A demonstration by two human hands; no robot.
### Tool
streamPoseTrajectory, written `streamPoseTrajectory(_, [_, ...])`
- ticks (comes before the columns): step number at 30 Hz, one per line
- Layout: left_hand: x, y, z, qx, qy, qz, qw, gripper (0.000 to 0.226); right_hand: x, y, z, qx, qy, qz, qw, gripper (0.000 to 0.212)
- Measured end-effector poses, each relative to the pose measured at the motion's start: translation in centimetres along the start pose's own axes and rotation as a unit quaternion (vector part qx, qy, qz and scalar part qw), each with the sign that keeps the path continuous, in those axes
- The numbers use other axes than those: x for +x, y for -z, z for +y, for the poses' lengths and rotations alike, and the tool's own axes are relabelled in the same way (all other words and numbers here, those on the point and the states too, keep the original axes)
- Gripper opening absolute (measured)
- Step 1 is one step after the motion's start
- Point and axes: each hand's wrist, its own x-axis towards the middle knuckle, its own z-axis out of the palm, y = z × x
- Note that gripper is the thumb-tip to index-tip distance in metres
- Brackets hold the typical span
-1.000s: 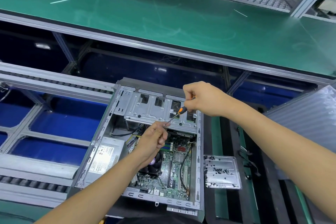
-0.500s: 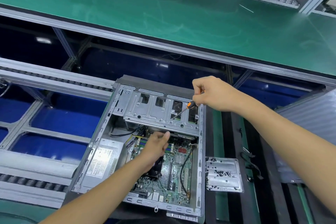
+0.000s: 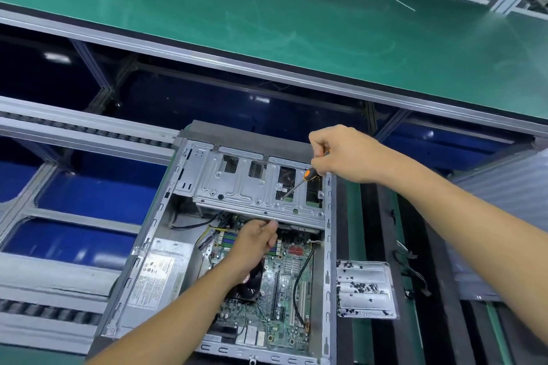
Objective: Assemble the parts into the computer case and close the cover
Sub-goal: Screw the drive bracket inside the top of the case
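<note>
Inside the open computer case, lying on its side with the cover off, the right hand gripped an orange-and-black screwdriver whose tip met a screw on the silver drive cage near the case's far end. The left hand hung over the motherboard just under the cage's near edge, fingers loosely curled (whether they pinched anything could not be told). If the slanted tip slipped off the screw head, it could likely drop through the cage opening or let the screw fall onto the board below; the left forearm, crossing the CPU fan, might snag the black cable. A power supply filled the near-left corner. Just right of the case lay a metal tray scattered with small screws, with loose wires beyond it.
</note>
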Motion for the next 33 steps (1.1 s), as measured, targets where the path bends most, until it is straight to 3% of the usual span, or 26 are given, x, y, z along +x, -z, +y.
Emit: streamPoseTrajectory(33, [1.2, 0.5, -1.5, -0.048, -0.018, -0.02, 0.998, 0.044, 2.3, -2.5, -0.9, -0.084, 0.023, -0.014, 0.996, 0.032])
